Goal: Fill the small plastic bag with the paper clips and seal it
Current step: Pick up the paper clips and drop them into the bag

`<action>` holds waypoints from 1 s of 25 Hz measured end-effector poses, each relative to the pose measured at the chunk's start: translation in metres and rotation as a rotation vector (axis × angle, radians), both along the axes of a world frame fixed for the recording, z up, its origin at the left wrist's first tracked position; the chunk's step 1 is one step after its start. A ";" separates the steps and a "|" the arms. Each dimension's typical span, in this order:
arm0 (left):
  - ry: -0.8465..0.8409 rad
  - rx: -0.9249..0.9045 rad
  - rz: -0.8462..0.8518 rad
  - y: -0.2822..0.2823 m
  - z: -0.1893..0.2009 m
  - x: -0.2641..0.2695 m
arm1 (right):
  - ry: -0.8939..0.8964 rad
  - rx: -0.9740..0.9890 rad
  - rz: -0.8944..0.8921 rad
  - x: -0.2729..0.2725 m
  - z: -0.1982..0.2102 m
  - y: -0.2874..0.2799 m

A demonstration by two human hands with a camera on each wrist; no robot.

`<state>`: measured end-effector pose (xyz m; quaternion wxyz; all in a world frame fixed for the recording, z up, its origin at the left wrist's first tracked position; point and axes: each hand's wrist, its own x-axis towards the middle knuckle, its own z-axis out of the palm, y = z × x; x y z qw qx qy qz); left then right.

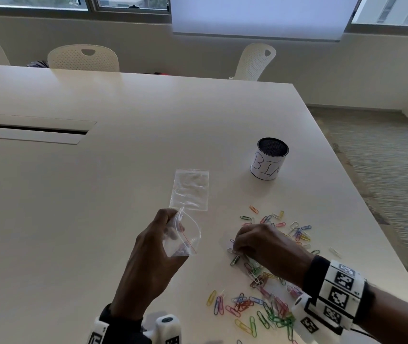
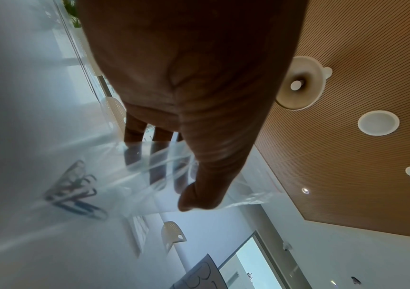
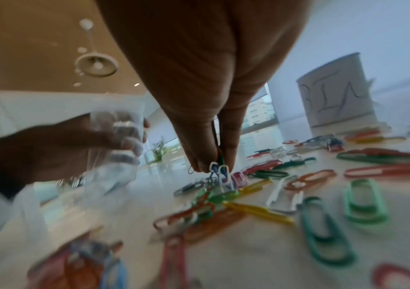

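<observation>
Plastic bag gapes beside clip-pinching right hand.

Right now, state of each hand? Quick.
Left hand: closed around the small plastic bag, holding it above the table.
Right hand: closed, pinching a few paper clips at the pile.

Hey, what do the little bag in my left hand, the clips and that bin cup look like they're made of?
Small bag: thin clear plastic film, glossy and creased, the fingers show through it.
Paper clips: likely wire with a coloured coating, smooth, in many bright colours.
Bin cup: dark mesh inside, probably metal, with a white paper wrap bearing handwriting.
</observation>
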<state>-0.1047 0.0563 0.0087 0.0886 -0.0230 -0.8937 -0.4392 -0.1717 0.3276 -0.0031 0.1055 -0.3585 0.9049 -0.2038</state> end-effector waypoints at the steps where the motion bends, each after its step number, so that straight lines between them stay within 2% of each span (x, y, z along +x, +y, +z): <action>1: -0.001 0.002 -0.005 0.002 -0.001 0.000 | -0.033 -0.050 -0.063 -0.004 0.002 0.001; 3: -0.009 0.011 -0.015 0.004 -0.003 0.000 | -0.136 -0.166 -0.201 -0.009 0.010 0.004; 6: -0.031 0.032 -0.037 0.007 -0.006 -0.003 | -0.269 -0.439 -0.347 -0.010 0.034 -0.001; 8: -0.029 0.031 -0.055 0.010 -0.007 -0.006 | -0.343 -0.623 -0.376 -0.006 0.056 -0.013; 10: -0.023 0.026 -0.061 0.013 -0.008 -0.009 | -0.369 -0.713 -0.356 0.001 0.075 -0.030; 12: -0.033 0.019 -0.058 0.016 -0.008 -0.012 | -0.327 -0.704 -0.336 0.008 0.085 -0.048; 19: -0.047 0.007 -0.064 0.022 -0.010 -0.015 | -0.119 -0.440 -0.262 0.017 0.086 -0.076; 25: -0.030 0.035 -0.094 0.024 -0.006 -0.016 | -0.091 -0.315 -0.246 0.019 0.087 -0.083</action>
